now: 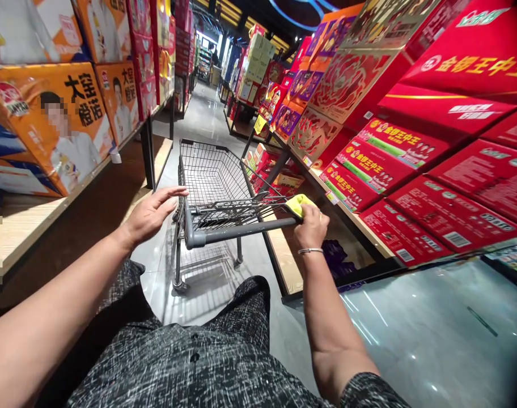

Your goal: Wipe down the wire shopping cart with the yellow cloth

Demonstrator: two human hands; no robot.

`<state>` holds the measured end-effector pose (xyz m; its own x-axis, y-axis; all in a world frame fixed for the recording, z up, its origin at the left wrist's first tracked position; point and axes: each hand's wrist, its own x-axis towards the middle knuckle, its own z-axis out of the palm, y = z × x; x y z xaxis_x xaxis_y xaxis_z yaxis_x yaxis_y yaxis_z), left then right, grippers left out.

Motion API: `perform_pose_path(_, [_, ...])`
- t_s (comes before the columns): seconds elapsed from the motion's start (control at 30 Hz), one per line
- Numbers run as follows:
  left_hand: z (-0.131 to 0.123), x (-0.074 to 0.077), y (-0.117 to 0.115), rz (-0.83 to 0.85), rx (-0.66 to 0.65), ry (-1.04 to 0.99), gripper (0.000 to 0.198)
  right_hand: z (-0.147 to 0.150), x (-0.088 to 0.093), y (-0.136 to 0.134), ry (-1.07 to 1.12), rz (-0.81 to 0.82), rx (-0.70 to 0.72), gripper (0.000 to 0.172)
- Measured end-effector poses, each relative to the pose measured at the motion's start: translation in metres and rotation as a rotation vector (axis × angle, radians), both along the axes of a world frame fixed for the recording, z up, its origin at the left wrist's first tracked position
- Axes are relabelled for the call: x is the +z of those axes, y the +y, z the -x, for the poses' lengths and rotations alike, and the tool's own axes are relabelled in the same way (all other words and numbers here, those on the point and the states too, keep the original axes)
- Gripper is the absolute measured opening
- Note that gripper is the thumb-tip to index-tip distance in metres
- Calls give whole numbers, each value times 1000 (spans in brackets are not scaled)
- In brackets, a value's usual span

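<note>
A grey wire shopping cart (218, 175) stands in front of me, its handle bar (241, 229) running across toward my body. My right hand (312, 225) is closed on a yellow-green cloth (300, 204) at the right end of that bar. A thin bracelet circles the right wrist. At the cart's upper left corner, my left hand (154, 214) has its fingers stretched out, with nothing in it. Its fingertips are close to the basket's rim; whether they touch it I cannot tell. No goods show in the wire basket.
Orange drink cartons (50, 124) line a wooden shelf (84, 181) on the left. Red cartons (432, 187) and patterned gift boxes (347, 79) are stacked along the right. A low shelf edge (286, 260) stands close beside the cart. The tiled aisle (207, 107) runs ahead between displays.
</note>
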<state>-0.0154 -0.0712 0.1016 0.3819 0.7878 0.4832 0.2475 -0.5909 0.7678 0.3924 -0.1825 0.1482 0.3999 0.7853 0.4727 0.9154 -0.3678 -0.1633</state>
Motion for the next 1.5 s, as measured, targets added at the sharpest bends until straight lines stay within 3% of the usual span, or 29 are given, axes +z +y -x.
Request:
perform_pose_path(0.1, [-10, 25, -36, -66, -141, 29, 61, 61, -9, -14, 13, -32, 168, 73])
perform_pose_path(0.2, [-25, 38, -60, -199, -101, 126, 70, 125, -22, -33, -25, 38, 388, 80])
perform_pose_path(0.3, [-36, 42, -69, -292, -3, 196, 82, 180, -33, -39, -173, 103, 711, 63])
perform_pose_path(0.4, [-35, 40, -65, -327, 115, 247, 88, 204, -31, -30, -247, 31, 897, 51])
perform_pose_path(0.53, [-21, 34, -50, -386, 144, 362, 91, 175, -2, -16, -146, 15, 858, 45])
perform_pose_path(0.7, [-7, 31, -32, -414, 235, 395, 63, 84, 36, -11, -116, 265, 548, 59])
perform_pose_path(0.83, [5, 29, -17, -453, 373, 387, 41, 21, 46, -9, -132, 370, 231, 50])
perform_pose_path(0.93, [17, 26, -5, -506, 414, 379, 33, 12, 45, -8, -144, 374, 186, 46])
perform_pose_path(1.07, [20, 24, -6, -516, 623, 342, 27, 44, 39, -13, -258, 365, 213, 38])
perform_pose_path(1.17, [-3, 23, -23, -523, 682, 349, 30, 77, 37, -19, -306, 331, 290, 39])
perform_pose_path(1.33, [-62, 19, -51, -547, 344, 374, 36, 117, 46, -25, -235, 275, 618, 40])
perform_pose_path(1.43, [-79, 16, -57, -555, 180, 385, 45, 119, 50, -21, -99, 231, 908, 46])
perform_pose_path(1.5, [-80, 15, -59, -549, 147, 402, 50, 109, 44, -11, -12, 164, 1000, 51])
